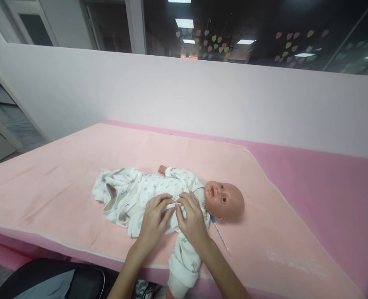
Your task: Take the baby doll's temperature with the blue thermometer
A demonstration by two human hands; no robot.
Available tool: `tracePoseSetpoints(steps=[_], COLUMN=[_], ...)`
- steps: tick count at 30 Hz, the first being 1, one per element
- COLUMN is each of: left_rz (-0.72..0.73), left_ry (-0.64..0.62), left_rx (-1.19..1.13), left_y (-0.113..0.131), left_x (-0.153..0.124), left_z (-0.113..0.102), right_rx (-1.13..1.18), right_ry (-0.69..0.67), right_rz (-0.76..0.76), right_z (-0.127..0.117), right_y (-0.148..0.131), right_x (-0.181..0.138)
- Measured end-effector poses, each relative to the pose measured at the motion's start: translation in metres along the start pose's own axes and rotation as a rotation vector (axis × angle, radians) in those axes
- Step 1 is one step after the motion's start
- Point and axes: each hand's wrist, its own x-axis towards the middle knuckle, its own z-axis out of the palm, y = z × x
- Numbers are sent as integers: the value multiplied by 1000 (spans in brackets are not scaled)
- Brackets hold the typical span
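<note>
A baby doll (225,199) lies on its back with its head to the right. It wears a white patterned baby top (157,185). My left hand (155,214) rests over the doll's chest, thumb and fingers pinching the edge of the top. Close beside it, my right hand (190,214) pinches the same edge, the fingertips of both hands nearly meeting. The doll's near sleeve (184,257) hangs toward the table's front edge, past my right wrist. Whatever fastening may lie between my fingertips is too small to make out.
Beneath the doll spreads a peach mat (68,166) over a pink cover (327,187). A thin white cord or stick with a blue end (221,236) lies below the doll's head. A white wall (202,99) stands behind; a black chair (55,278) is at the front left.
</note>
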Motion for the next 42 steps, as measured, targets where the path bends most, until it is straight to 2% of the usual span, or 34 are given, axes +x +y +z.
tracePoseSetpoints(steps=[5, 15, 19, 24, 31, 37, 42], left_rz=[-44, -128, -47, 18, -145, 83, 128], left_ry=[-27, 7, 47, 38, 50, 55, 16], left_rx=[-103, -320, -242, -203, -327, -181, -102], left_y=[-2, -8, -6, -5, -7, -13, -17], left_x=[0, -4, -5, -6, -11, -11, -11], left_z=[-3, -2, -3, -4, -4, -2, -2], right_rx=[-21, -38, -44, -44, -17, -34, -50], right_ry=[-20, -6, 19, 31, 45, 84, 85], right_rz=[-22, -55, -47, -23, -48, -67, -68], right_z=[0, 0, 2, 3, 1, 5, 7], right_y=[0, 0, 2, 1, -1, 2, 3], right_x=[-2, -5, -6, -6, -5, -6, -7])
